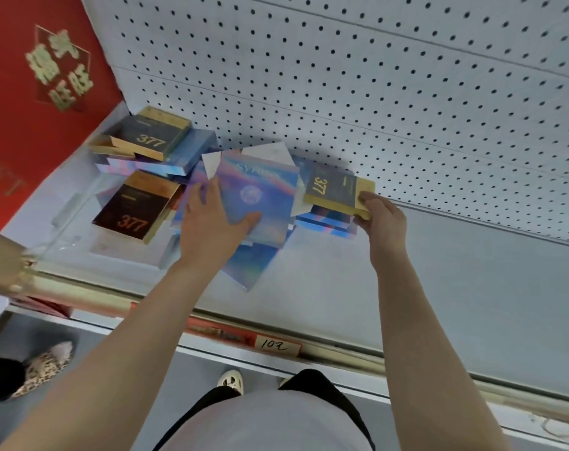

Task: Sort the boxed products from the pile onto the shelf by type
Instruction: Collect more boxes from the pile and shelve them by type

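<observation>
"377" on three dark gold-edged boxes (333,190) (148,136) (135,208); handwritten "102" on the shelf-edge price tag (275,346).

single head-worn view, looking steeply down and forward, close over the shelf (439,288), pegboard (374,76) behind

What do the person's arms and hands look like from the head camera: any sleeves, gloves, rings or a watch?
Both forearms are bare right up to the frame's edge; no sleeve shows. The left hand and the right hand wear no gloves, and no ring, watch or bracelet is visible on the fingers or wrists. Below them show a light top, dark trousers and a pale shoe.
</observation>
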Action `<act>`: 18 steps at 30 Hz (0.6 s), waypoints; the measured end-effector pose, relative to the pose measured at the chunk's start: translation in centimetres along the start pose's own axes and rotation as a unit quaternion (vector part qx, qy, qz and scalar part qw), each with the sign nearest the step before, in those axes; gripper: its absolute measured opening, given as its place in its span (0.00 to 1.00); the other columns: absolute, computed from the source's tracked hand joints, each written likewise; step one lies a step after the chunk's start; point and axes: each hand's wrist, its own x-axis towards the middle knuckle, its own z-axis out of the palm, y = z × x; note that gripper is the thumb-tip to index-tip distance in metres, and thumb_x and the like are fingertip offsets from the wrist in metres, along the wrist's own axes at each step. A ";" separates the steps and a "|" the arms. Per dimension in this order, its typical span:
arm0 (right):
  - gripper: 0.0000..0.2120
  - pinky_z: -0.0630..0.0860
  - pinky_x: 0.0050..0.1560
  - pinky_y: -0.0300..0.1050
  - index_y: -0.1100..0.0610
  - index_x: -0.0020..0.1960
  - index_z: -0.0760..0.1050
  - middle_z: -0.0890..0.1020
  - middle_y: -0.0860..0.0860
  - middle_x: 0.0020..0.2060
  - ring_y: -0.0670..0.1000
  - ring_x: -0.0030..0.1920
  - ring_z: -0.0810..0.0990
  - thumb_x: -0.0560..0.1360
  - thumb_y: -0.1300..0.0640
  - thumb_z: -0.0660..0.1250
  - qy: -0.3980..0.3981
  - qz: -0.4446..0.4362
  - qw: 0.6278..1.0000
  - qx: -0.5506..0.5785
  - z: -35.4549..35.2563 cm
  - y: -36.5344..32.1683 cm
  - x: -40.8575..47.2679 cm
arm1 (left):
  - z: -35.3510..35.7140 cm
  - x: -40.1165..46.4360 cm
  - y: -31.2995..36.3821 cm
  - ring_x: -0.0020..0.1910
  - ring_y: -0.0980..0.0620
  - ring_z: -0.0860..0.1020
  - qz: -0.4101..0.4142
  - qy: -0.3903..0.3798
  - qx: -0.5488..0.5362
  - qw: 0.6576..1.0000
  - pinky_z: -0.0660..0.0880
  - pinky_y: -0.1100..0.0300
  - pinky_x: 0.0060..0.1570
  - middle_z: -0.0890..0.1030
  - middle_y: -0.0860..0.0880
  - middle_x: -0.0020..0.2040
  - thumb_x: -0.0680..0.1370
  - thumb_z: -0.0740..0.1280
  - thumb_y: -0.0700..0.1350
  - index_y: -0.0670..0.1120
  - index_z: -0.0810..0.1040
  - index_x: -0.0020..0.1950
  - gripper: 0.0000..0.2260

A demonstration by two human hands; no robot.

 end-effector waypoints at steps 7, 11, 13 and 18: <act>0.27 0.78 0.49 0.41 0.52 0.69 0.68 0.81 0.54 0.51 0.49 0.43 0.80 0.73 0.58 0.74 0.053 0.059 0.995 0.067 -1.9 2.4 -3.2 | -2.1 0.8 -0.9 0.60 0.41 0.75 -0.013 -0.013 -0.086 0.996 0.69 0.53 0.52 0.77 0.43 0.62 0.74 0.70 0.59 0.43 0.70 0.67 0.29; 0.17 0.75 0.46 0.38 0.59 0.63 0.77 0.83 0.53 0.49 0.49 0.45 0.79 0.75 0.57 0.72 0.041 0.059 0.994 0.086 -3.5 3.3 -5.2 | -2.2 -0.7 -1.6 0.54 0.46 0.76 0.010 -0.007 -0.200 0.980 0.71 0.53 0.51 0.79 0.49 0.55 0.77 0.68 0.53 0.49 0.75 0.60 0.15; 0.14 0.76 0.47 0.39 0.58 0.60 0.79 0.83 0.52 0.48 0.48 0.47 0.81 0.76 0.57 0.71 0.044 0.053 0.990 0.121 -4.4 3.8 -6.4 | -1.5 -1.6 -1.6 0.52 0.47 0.77 0.020 -0.004 -0.233 0.972 0.72 0.52 0.52 0.79 0.51 0.51 0.77 0.68 0.52 0.51 0.74 0.55 0.09; 0.11 0.76 0.48 0.44 0.57 0.55 0.81 0.82 0.50 0.45 0.50 0.46 0.79 0.74 0.54 0.73 0.104 0.033 0.985 0.131 -8.2 4.2 -9.3 | 0.6 -3.9 0.8 0.43 0.54 0.77 -0.001 -0.094 -0.380 0.920 0.71 0.55 0.44 0.81 0.53 0.45 0.76 0.69 0.51 0.52 0.77 0.52 0.07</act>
